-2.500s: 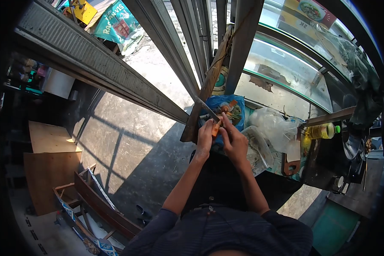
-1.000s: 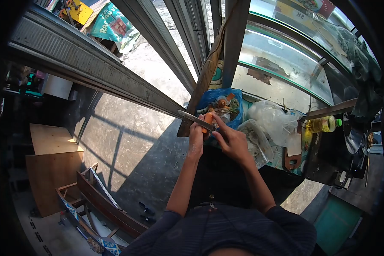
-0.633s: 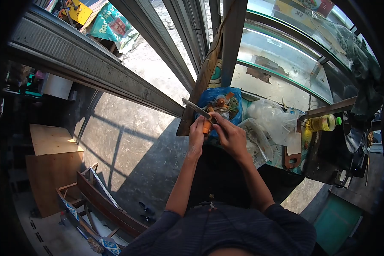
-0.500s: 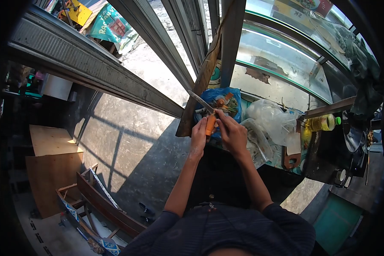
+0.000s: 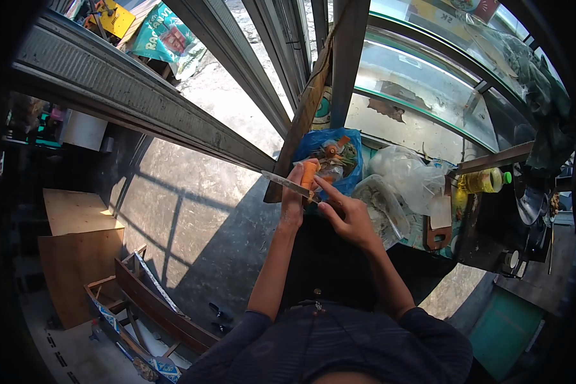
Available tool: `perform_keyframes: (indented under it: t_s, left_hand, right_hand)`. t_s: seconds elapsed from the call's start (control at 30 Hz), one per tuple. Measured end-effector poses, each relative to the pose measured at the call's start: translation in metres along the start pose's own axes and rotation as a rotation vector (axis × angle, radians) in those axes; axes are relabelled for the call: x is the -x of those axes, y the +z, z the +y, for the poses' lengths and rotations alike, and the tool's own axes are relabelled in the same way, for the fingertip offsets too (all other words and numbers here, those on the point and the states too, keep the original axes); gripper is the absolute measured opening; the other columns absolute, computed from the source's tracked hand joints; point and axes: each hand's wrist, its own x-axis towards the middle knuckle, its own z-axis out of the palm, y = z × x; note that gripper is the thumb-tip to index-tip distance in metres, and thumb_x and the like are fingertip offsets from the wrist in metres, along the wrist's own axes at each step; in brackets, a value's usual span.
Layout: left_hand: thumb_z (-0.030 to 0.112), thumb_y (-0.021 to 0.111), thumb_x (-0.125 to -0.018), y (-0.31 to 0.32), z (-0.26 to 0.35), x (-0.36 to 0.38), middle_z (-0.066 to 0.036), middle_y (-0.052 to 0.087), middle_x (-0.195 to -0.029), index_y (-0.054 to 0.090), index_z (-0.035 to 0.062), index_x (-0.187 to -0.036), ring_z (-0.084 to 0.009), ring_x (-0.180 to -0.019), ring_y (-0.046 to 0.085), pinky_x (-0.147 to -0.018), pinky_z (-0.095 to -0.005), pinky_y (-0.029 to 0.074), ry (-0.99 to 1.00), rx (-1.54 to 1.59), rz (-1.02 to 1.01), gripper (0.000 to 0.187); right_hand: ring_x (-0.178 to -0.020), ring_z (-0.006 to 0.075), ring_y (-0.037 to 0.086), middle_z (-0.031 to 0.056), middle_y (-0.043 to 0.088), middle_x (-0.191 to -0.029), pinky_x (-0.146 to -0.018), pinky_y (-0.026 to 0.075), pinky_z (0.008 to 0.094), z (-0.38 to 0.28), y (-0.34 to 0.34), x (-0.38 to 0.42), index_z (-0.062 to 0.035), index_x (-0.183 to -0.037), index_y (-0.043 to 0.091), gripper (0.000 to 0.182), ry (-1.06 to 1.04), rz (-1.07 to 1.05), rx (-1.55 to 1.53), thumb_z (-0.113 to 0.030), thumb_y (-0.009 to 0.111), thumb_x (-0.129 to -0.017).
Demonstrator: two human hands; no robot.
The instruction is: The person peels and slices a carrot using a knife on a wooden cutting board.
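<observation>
My left hand (image 5: 292, 201) is closed around an orange carrot (image 5: 309, 173), held at the near edge of a blue plastic bag (image 5: 358, 144). My right hand (image 5: 347, 214) grips a knife (image 5: 287, 184); its blade lies across the carrot's lower part and points to the left. The knife's handle is mostly hidden by my right fingers. Orange and green vegetable scraps (image 5: 339, 155) lie in the open blue bag just beyond both hands.
Right of the bag are a clear plastic container (image 5: 383, 208), a pale plastic bag (image 5: 406, 176), a brown wooden handle (image 5: 438, 239) and a yellow oil bottle (image 5: 485, 183). A glass case (image 5: 422, 83) stands behind. A wooden post (image 5: 304, 121) rises at the left.
The knife has moved down and left, from the carrot's top end to its lower part. My right hand has lowered, and my left hand and the carrot have shifted slightly up and left.
</observation>
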Motion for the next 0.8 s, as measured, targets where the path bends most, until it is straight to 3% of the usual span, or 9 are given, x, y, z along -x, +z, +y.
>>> perform_keyframes:
  t_s: [0.1, 0.17, 0.3, 0.6, 0.7, 0.8]
  left_hand:
    - [0.042, 0.045, -0.102, 0.005, 0.006, 0.002, 0.004, 0.053, -0.076, 0.061, 0.0051, -0.118, -0.0016, -0.062, 0.048, -0.053, -0.0153, 0.036, 0.022, 0.013, 0.016, 0.043]
    - [0.042, 0.044, -0.102, 0.005, 0.01, 0.005, 0.003, 0.051, -0.077, 0.059, 0.0045, -0.12, -0.0039, -0.068, 0.049, -0.062, -0.0178, 0.041, 0.015, 0.004, -0.02, 0.044]
    - [0.041, 0.043, -0.103, 0.004, 0.012, 0.005, 0.003, 0.049, -0.072, 0.06, 0.0054, -0.119, -0.0036, -0.066, 0.048, -0.059, -0.0172, 0.039, 0.009, 0.01, -0.024, 0.042]
    - [0.039, 0.04, -0.104, 0.016, 0.017, 0.005, 0.004, 0.049, -0.071, 0.061, 0.0091, -0.117, -0.0025, -0.063, 0.046, -0.054, -0.0165, 0.036, 0.015, -0.047, 0.042, 0.039]
    - [0.038, 0.04, -0.104, 0.021, 0.02, 0.006, 0.004, 0.049, -0.071, 0.061, 0.0091, -0.117, -0.0018, -0.06, 0.045, -0.051, -0.016, 0.034, -0.003, -0.059, 0.047, 0.039]
    - [0.038, 0.04, -0.104, 0.025, 0.018, 0.01, 0.004, 0.051, -0.072, 0.061, 0.0088, -0.117, -0.0007, -0.058, 0.044, -0.047, -0.0156, 0.031, -0.014, -0.094, 0.038, 0.039]
  right_hand:
    - [-0.066, 0.0266, 0.066, 0.0096, 0.069, -0.084, -0.063, 0.051, 0.0344, -0.001, 0.006, 0.001, -0.0326, -0.143, 0.046, 0.052, -0.089, 0.064, 0.056, -0.026, 0.059, -0.093]
    - [-0.072, 0.0256, 0.068, 0.013, 0.07, -0.092, -0.067, 0.052, 0.0337, -0.003, 0.006, 0.0, -0.0264, -0.14, 0.05, 0.051, -0.044, 0.013, 0.114, -0.017, 0.06, -0.091]
    - [-0.076, 0.027, 0.069, 0.0137, 0.07, -0.097, -0.067, 0.053, 0.034, -0.015, 0.006, -0.001, -0.0238, -0.137, 0.054, 0.051, 0.003, -0.015, 0.314, -0.011, 0.062, -0.089]
    - [-0.079, 0.0276, 0.07, 0.011, 0.071, -0.097, -0.067, 0.055, 0.0346, -0.014, 0.016, -0.002, -0.0216, -0.13, 0.059, 0.044, -0.062, 0.157, 0.194, -0.01, 0.063, -0.088]
    - [-0.071, 0.0251, 0.069, 0.0067, 0.071, -0.097, -0.057, 0.051, 0.0344, -0.009, 0.019, 0.0, -0.0277, -0.133, 0.056, 0.044, -0.077, 0.194, 0.351, -0.016, 0.061, -0.09]
    - [-0.072, 0.0252, 0.069, 0.0074, 0.071, -0.095, -0.06, 0.052, 0.0349, 0.0, 0.02, -0.009, -0.0248, -0.131, 0.058, 0.042, -0.092, 0.359, 0.175, -0.014, 0.061, -0.091]
